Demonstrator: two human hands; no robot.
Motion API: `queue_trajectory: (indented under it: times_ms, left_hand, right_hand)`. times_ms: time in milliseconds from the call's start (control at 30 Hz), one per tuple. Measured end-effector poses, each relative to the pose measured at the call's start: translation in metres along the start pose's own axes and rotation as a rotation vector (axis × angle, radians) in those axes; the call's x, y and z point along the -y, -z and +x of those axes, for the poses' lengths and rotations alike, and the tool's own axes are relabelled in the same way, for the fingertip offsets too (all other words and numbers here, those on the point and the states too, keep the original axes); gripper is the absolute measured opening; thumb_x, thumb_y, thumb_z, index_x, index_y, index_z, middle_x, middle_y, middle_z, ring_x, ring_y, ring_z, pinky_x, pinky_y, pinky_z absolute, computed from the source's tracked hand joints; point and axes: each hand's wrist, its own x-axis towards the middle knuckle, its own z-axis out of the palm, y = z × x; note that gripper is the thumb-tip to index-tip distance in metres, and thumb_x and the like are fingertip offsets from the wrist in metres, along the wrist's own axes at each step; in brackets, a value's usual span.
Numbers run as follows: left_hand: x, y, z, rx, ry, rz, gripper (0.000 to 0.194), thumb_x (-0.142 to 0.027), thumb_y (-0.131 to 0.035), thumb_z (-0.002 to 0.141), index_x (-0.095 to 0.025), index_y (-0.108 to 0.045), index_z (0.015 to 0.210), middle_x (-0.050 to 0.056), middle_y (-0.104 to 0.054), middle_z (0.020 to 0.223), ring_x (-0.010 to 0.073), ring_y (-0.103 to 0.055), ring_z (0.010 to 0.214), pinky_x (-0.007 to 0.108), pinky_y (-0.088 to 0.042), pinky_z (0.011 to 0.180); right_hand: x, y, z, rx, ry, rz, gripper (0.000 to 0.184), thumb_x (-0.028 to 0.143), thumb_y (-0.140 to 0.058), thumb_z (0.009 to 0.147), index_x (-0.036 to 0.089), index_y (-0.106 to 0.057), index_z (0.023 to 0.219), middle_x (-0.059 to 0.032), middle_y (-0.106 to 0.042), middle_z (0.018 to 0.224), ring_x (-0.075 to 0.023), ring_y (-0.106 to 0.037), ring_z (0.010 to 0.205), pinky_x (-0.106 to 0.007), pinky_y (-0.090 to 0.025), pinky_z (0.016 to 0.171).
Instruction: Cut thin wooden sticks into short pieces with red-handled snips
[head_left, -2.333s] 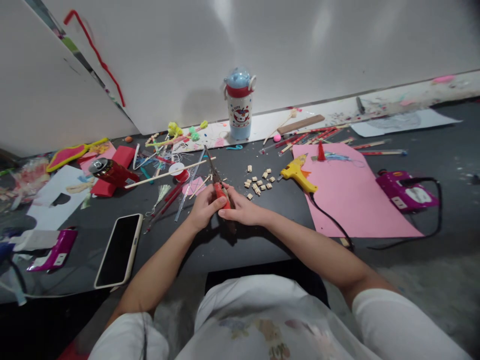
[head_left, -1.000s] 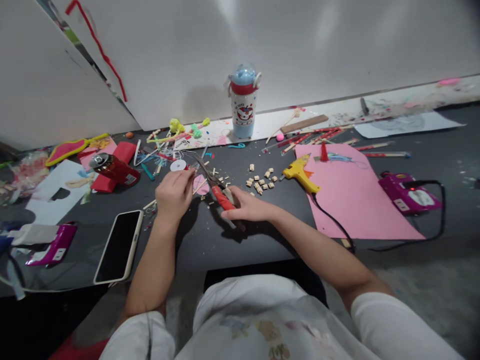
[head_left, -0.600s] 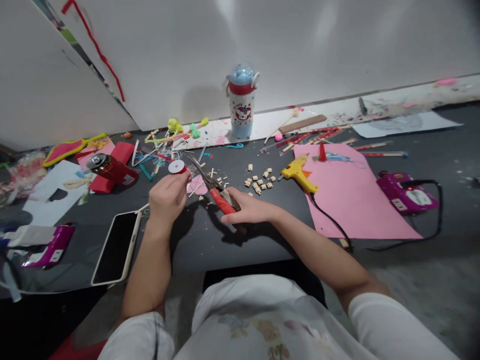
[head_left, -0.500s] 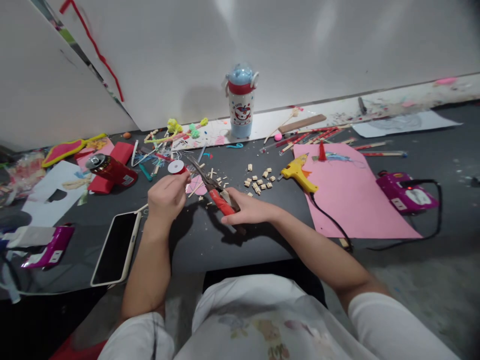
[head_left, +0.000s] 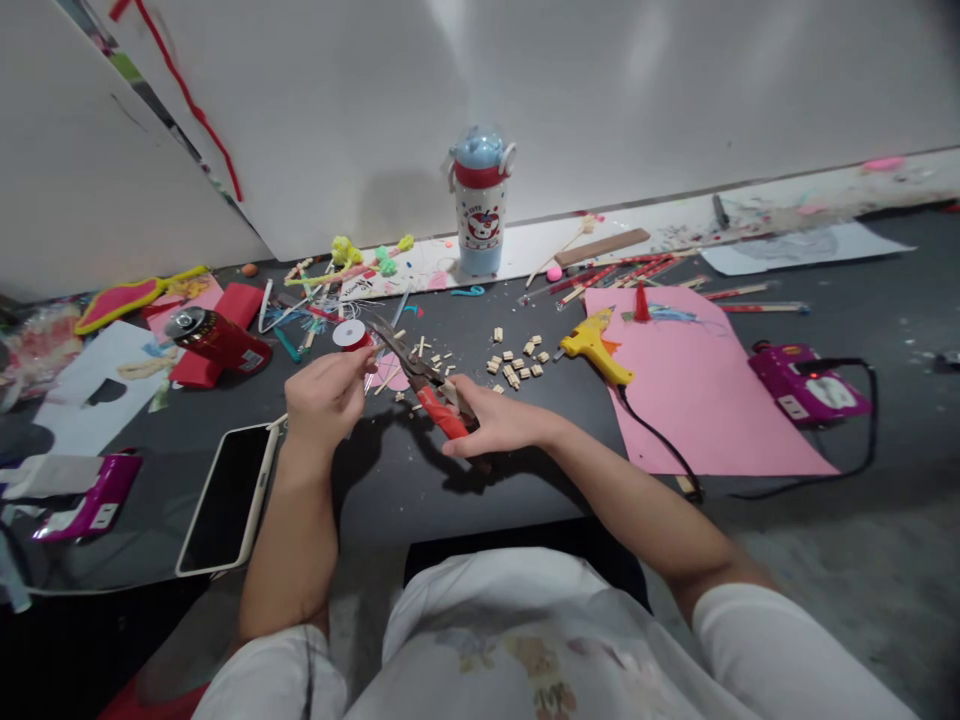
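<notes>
My right hand is wrapped round the red handles of a pair of long-nosed pliers. The pliers' jaws point up and to the left, close to the fingertips of my left hand. Those fingers are pinched together; whatever is between them is too small to make out. A red spool with a white end stands just behind the left fingertips. Under the pliers lie a pink paper piece and bits of thin wooden stick. Several short bundles of cut sticks are gathered to the right of the pliers.
A yellow glue gun lies on pink paper, its cord running to a purple power strip. A bottle stands at the back. Leftward are a red can, a phone and scattered craft scraps.
Little differs. My left hand has shifted slightly left and down, and the pliers in my right hand have moved a touch with it. The whole view has drifted slightly.
</notes>
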Motion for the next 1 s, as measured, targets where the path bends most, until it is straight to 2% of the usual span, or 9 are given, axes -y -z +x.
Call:
queue_trajectory:
  times_ms: [100,400,600,767,1000]
  left_hand:
    - [0.000,-0.001,0.000,-0.006,0.020,-0.037,0.035,-0.007,-0.051,0.076,-0.019,-0.069,0.103,0.003,-0.073,0.085,0.0140,-0.068,0.077,0.022,-0.051,0.072]
    - [0.005,0.001,0.000,0.077,0.115,-0.051,0.026,-0.018,-0.055,0.081,-0.019,-0.070,0.102,0.005,-0.074,0.087,0.0151,-0.068,0.078,0.023,-0.050,0.073]
    - [0.000,0.004,0.004,0.102,0.231,-0.149,0.023,-0.025,-0.057,0.082,-0.018,-0.073,0.098,0.005,-0.074,0.085,0.0147,-0.068,0.074,0.022,-0.051,0.069]
    - [-0.001,0.005,0.007,0.132,0.365,-0.223,0.022,-0.029,-0.060,0.081,-0.018,-0.075,0.093,0.004,-0.075,0.081,0.0158,-0.069,0.073,0.022,-0.052,0.068]
    - [0.000,-0.001,0.006,0.138,0.434,-0.236,0.025,-0.033,-0.058,0.081,-0.017,-0.074,0.093,0.004,-0.074,0.079,0.0152,-0.068,0.071,0.023,-0.052,0.069]
  right_hand:
    - [-0.002,0.000,0.001,-0.003,0.005,0.004,0.054,0.046,-0.068,0.069,0.018,-0.034,0.101,0.0029,-0.044,0.078,-0.0127,-0.046,0.069,-0.028,-0.040,0.064]
    - [-0.009,-0.003,0.003,-0.037,0.000,-0.011,0.055,0.050,-0.068,0.069,0.019,-0.036,0.101,0.0014,-0.046,0.083,-0.0136,-0.047,0.072,-0.029,-0.041,0.066]
    - [-0.010,-0.003,0.004,-0.056,-0.004,-0.046,0.057,0.050,-0.067,0.069,0.018,-0.037,0.105,0.0002,-0.047,0.084,-0.0143,-0.048,0.073,-0.029,-0.041,0.066]
    - [-0.010,-0.003,0.005,-0.062,0.021,-0.059,0.054,0.051,-0.067,0.070,0.018,-0.037,0.101,0.0018,-0.045,0.080,-0.0132,-0.046,0.071,-0.027,-0.039,0.063]
    - [-0.009,-0.003,0.005,-0.061,0.019,-0.057,0.049,0.054,-0.064,0.071,0.019,-0.037,0.091,0.0033,-0.044,0.075,-0.0118,-0.043,0.065,-0.026,-0.035,0.058]
